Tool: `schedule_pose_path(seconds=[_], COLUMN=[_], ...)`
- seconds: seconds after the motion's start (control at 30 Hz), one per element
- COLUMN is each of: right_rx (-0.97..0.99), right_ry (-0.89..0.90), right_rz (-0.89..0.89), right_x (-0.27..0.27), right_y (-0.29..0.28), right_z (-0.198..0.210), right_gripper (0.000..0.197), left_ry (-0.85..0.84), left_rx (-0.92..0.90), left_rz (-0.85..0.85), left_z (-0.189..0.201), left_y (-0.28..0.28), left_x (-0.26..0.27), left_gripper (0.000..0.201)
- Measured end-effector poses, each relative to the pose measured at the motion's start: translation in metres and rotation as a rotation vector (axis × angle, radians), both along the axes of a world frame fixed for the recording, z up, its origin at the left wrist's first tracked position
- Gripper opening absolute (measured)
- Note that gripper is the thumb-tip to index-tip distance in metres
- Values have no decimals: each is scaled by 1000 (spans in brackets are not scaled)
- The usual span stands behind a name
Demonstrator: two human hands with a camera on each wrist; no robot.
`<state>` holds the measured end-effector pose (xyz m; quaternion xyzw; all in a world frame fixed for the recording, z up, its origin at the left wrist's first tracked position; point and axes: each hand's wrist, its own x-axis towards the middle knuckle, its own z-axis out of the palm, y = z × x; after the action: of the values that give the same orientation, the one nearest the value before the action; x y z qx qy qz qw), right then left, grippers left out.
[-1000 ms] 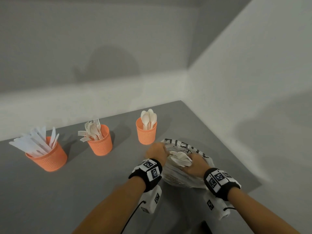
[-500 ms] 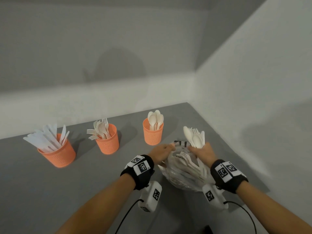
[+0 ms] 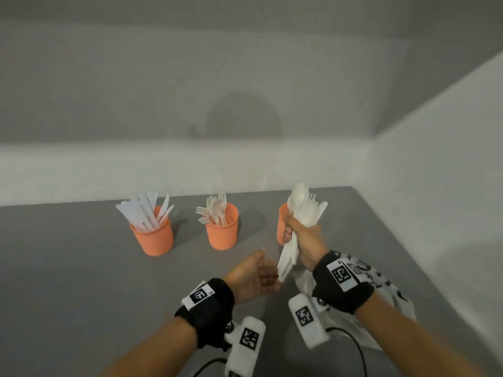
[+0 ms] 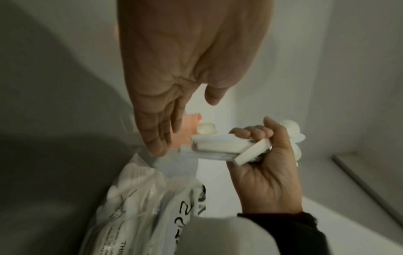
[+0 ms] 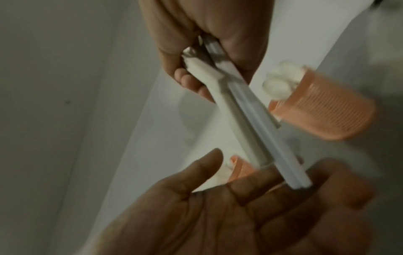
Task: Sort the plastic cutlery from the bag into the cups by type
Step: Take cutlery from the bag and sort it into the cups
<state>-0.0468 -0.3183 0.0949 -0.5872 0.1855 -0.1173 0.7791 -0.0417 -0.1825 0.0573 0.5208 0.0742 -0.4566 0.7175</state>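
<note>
A mixed bunch of white plastic cutlery point(image 3: 298, 227) was clamped in the right hand point(image 3: 304, 240), fingers curled round the handles; spoon bowls, fork tines & a knife tip stuck up above the fist, handle ends pointed down toward the left hand point(image 3: 253, 276). The left hand was held palm-up w/ fingers straight & apart, nothing gripped; in the right wrist view the handle tips sat just over its fingers, contact couldn't be told.

Three orange cups were stood in a row on the gray table point(image 3: 81, 281): knife cup point(image 3: 153, 238) at left, fork cup point(image 3: 221, 229) in the middle, spoon cup point(image 3: 283, 221) at right, partly hidden behind the right fist.

The plastic bag point(image 4: 141, 207) was lying on the table under the right forearm, w/ more white cutlery seen through it. Black print was on the bag; only "THIS" could be read in the left wrist view, the rest too blurred. Black-and-white square code tags were worn on both wristbands point(image 3: 340, 276).
</note>
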Motion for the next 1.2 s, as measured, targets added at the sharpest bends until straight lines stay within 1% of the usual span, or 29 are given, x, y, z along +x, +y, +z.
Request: schedule_pose_path(seconds=[0.07,0.13,0.17,0.27,0.37,0.4,0.43,0.47,0.5,0.53,0.57,0.6,0.67,0.73,0.8,0.83,0.9,0.93,0.97,1.0,1.1,1.13,1.2], right_rx=[-30,-84,-103,-115,-95,-124,-159,-200,-236,-292,-359,-414,-490,-606,-666,-695,-728,-692,-609,-483,-101,-2,111], right_ry=[3,-6,-21,-66,-71,-62,-57,-57,-57,-57,-52,-41,-47,-50,-29,-12,21,53,104,168,305,323,331], right_rz=[18,27,24,20,43,61,88,127,161,189,223,267,359,398,444,476,555,606,664,727,898,938,995], right_x=[11,20,23,30,38,42,45,46,45,43,40,36,28,25,25,26,30,32,35,37,35,34,33], right_y=[28,54,66,98,118,121,124,127,129,131,134,137,143,144,142,140,135,131,127,124,117,117,118], right_z=[-4,-6,-7,-11,-16,-21,-25,-28,-30,-32,-34,-36,-38,-44,-44,-44,-37,-35,-32,-30,-22,-21,-20], right_gripper=[29,32,28,15,15,18,29,42,49,48,45,44,48,50,44,39,21,19,19,16,2,7,12], left_ry=[51,76,68,-2,-78,-116,-168,-244,-319,-379,-428,-455,-479,-496,-515,-511,-503,-504,-501,-493,-463,-452,-434], left_rx=[-61,-117,-129,-123,-37,-2,29,55,72,90,103,104,101,173,243,252,225,198,155,111,37,28,17], left_rz=[61,132,156,153,162,166,182,196,206,222,243,269,367,478,535,550,522,502,480,451,390,380,365], left_z=[-2,0,3,9,12,12,12,12,14,15,18,19,21,19,19,18,17,19,20,21,23,23,23], left_y=[15,30,37,53,68,74,80,86,90,93,95,96,94,89,86,84,86,87,89,91,95,96,98], left_x=[1,5,6,12,19,22,25,29,31,34,36,39,41,44,45,46,47,47,47,48,49,50,51], left_gripper=[60,65,65,66,70,69,65,57,46,38,34,33,35,35,27,28,40,34,18,10,20,21,22])
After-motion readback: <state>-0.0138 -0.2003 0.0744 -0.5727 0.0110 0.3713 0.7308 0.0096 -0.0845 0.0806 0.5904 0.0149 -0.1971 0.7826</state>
